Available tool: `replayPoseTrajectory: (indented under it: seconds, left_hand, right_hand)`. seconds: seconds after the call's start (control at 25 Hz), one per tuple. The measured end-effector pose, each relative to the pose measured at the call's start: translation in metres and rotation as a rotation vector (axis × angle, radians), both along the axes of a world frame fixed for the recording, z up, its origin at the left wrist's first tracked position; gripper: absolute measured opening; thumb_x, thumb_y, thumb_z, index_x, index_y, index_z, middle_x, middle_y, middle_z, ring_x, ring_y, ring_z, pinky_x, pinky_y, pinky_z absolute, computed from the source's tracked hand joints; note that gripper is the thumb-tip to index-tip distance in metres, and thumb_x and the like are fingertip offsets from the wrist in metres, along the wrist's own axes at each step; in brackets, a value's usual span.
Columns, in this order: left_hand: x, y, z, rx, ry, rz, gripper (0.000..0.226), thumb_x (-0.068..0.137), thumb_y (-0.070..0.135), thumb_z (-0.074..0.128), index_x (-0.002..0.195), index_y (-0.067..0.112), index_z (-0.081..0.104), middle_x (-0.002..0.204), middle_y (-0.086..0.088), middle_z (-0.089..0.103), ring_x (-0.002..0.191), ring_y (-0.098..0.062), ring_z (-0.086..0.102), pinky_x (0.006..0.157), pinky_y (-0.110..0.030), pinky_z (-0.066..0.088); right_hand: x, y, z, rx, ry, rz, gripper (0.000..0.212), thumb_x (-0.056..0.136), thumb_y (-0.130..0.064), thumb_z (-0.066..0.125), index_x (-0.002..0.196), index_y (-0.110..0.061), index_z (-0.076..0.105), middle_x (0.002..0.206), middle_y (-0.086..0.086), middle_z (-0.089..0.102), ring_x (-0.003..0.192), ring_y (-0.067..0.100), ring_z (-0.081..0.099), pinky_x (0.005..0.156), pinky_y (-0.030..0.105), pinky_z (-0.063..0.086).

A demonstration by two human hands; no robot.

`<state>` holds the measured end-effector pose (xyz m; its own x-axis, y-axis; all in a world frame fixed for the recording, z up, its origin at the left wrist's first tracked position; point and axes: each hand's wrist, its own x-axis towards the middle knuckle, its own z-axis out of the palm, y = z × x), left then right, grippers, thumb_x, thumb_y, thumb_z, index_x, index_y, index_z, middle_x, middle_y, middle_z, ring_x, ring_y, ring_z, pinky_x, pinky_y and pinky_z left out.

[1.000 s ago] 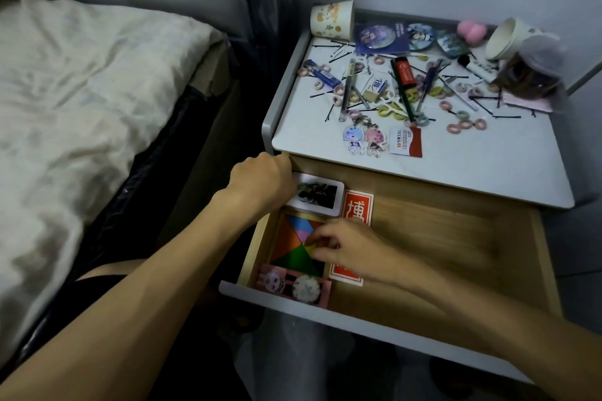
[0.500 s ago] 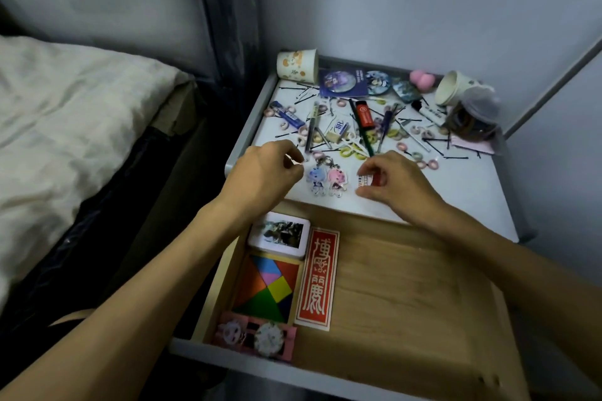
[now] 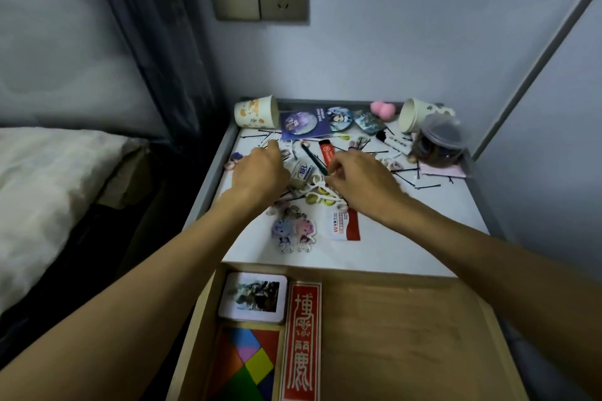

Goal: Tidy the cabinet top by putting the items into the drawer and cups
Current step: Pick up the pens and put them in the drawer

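The white cabinet top [image 3: 423, 221] is strewn with hairpins, small hair rings and trinkets. My left hand [image 3: 260, 172] reaches over the left side of the pile, its fingertips down among rings and pins; the back of the hand hides what they touch. My right hand [image 3: 355, 179] is beside it, fingers curled and pinching the near end of a dark green pen [image 3: 311, 158]. Two paper cups lie on their sides at the back, one on the left [image 3: 257, 112] and one on the right [image 3: 420, 114]. The open wooden drawer [image 3: 407, 335] is below.
In the drawer lie a photo card box [image 3: 254, 298], a coloured tangram [image 3: 244, 365] and a red seal strip [image 3: 303, 342]. On top are acrylic keychains [image 3: 293, 231], a red-white card [image 3: 345, 226], a red stick [image 3: 329, 155], badges [image 3: 338, 117] and a plastic jar [image 3: 439, 143]. The bed is to the left.
Both hands have left the drawer and moved up and back over the cabinet top into the pile. The right hand's fingers have closed at the pen's end.
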<state>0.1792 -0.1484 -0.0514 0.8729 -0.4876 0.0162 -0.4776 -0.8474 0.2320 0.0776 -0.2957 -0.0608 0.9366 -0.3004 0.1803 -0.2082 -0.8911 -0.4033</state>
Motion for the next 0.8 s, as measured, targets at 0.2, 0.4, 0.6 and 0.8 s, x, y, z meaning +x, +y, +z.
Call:
replayPoseTrajectory:
  seconds: [0.2,0.4,0.6,0.8]
  left_hand:
    - [0.007,-0.014,-0.005,0.102,-0.082,-0.029,0.031,0.092,0.008,0.047,0.122,0.001,0.043,0.119,-0.028,0.057,0.105,-0.047,0.057,0.069,-0.038,0.035]
    - [0.007,-0.021,0.001,0.060,0.032,0.009,0.048,0.089,0.016,0.062,0.127,0.000,0.038,0.121,-0.027,0.056,0.108,-0.044,0.057,0.072,-0.039,0.040]
    - [-0.003,0.006,0.033,-0.403,0.284,0.151,0.024,0.087,0.016,0.063,0.105,0.003,0.055,0.097,-0.016,0.062,0.084,-0.031,0.062,0.073,-0.040,0.056]
    - [-0.037,0.063,0.045,-1.160,0.881,0.376,0.022,0.092,0.008,0.056,0.105,-0.008,0.065,0.067,-0.007,0.054,0.061,-0.017,0.051,0.062,-0.029,0.045]
  right_hand:
    - [0.030,0.000,0.002,-0.159,0.128,-0.034,0.016,0.087,-0.011,0.060,0.102,-0.011,0.054,0.095,0.011,0.066,0.077,0.030,0.059,0.060,0.033,0.042]
    - [0.032,0.007,0.013,-0.190,0.238,-0.041,0.021,0.086,-0.001,0.057,0.107,-0.003,0.053,0.101,0.018,0.065,0.092,0.036,0.063,0.063,0.033,0.036]
    - [0.024,0.003,0.033,-0.180,0.261,-0.067,0.012,0.085,-0.001,0.060,0.085,-0.008,0.051,0.094,0.012,0.064,0.084,0.032,0.059,0.062,0.033,0.038]
    - [0.008,0.026,0.048,0.285,0.057,0.006,0.036,0.081,-0.008,0.071,0.116,-0.015,0.067,0.092,-0.003,0.068,0.084,0.016,0.066,0.071,0.027,0.052]
